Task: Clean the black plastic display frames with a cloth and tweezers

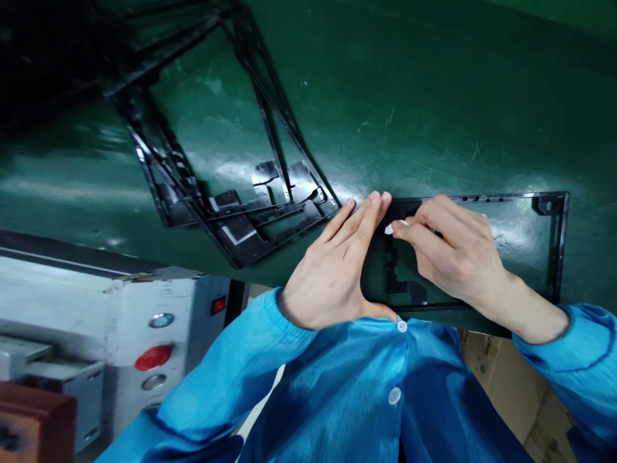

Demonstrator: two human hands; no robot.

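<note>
A black rectangular plastic frame (560,251) lies flat on the green tabletop in front of me. My left hand (340,263) rests at the left end of this frame, fingers stretched out and thumb spread toward my body, holding nothing. Over the frame's upper left part is my right hand (450,247), its fingers pinched together on a small white piece (396,227) with a pointed tip. That tip is at the frame's left end, close to my left fingertips. Most of the white piece is hidden by my fingers, so I cannot tell its kind.
Several similar black frames (270,241) lie overlapping on the green table (434,96) to the left. At lower left stands a grey machine housing (193,347) with a red button (153,357). Cardboard boxes (513,379) are below the table edge at right.
</note>
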